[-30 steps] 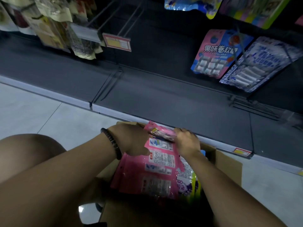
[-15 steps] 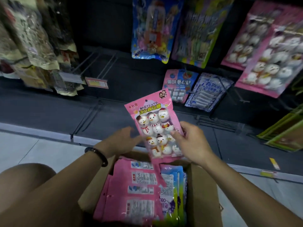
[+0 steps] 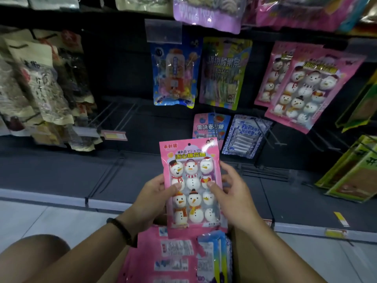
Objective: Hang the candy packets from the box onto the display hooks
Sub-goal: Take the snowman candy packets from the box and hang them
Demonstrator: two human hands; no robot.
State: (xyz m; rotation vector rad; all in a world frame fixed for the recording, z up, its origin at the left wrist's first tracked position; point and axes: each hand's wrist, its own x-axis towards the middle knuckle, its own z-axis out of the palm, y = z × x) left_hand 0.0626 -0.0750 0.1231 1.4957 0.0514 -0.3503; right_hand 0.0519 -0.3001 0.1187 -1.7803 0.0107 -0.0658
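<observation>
Now lifted out of the box (image 3: 237,262), packet (image 3: 191,186) pinched upright between left hand (image 3: 151,197) and right hand (image 3: 234,193), ready for hooks (image 3: 115,113).

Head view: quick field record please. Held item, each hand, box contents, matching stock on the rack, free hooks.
held item: pink snowman packet, upright, front towards the camera, hang hole at its top
left: left hand grips the packet's left edge, thumb on the front
right: right hand grips its right edge, thumb on the front
box: cardboard box under the hands, holding pink packets back side up and a blue packet
matching stock: snowman packets hanging at upper right
free hooks: bare wire hooks left of centre
</observation>
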